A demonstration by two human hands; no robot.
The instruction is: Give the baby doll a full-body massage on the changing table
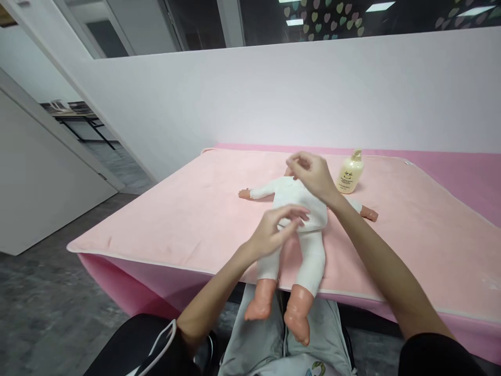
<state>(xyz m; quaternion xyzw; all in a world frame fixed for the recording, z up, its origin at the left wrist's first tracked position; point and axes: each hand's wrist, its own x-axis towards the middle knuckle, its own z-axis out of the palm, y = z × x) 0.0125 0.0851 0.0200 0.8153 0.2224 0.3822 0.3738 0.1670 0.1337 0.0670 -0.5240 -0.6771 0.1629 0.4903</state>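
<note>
A doll (312, 256) with a white cloth body lies on its back on a pink mat, its arms spread and its plastic feet over the table's front edge. Above its belly is my left hand (272, 230), fingers curved and apart, holding nothing. My right hand (311, 172) hovers over the doll's head and upper chest and hides most of the head. Its thumb and fingers are bent toward each other, and whether they hold anything cannot be made out. A pale yellow pump bottle (349, 175) stands upright beyond the doll's arm on the right.
The pink mat (164, 219) covers a table with a darker pink cloth (469, 183). A white wall (274, 99) with windows rises behind the table. At the left are a door (43, 172) and a grey floor. My legs are under the front edge.
</note>
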